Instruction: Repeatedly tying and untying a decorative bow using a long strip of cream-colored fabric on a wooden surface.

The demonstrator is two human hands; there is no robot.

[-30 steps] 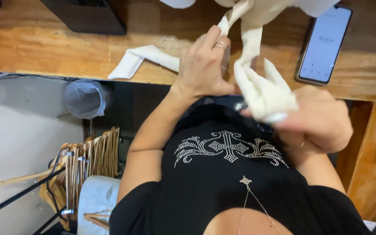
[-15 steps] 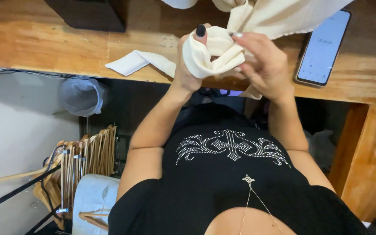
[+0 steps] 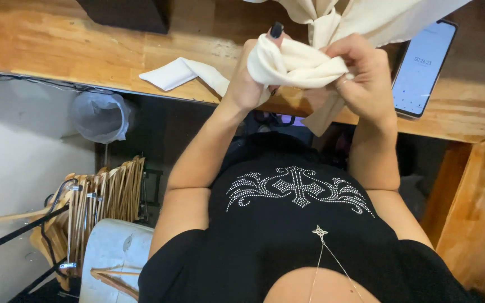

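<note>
Above the edge of the wooden table (image 3: pixel 51 53), both hands are gripping a bunched cream cloth (image 3: pixel 293 62): the left hand (image 3: pixel 251 78) is closing around its near end, thumb pressing on top, while the right hand (image 3: pixel 366 78) is pinching the other end with curled fingers. More of the cloth is hanging down from above, and one strip is trailing flat across the table towards the left. A phone (image 3: pixel 425 70) is lying just beside the right hand. Below the table, a lined bin (image 3: pixel 99 115) and a bundle of wooden hangers (image 3: pixel 105 193) are sitting to the left
</note>
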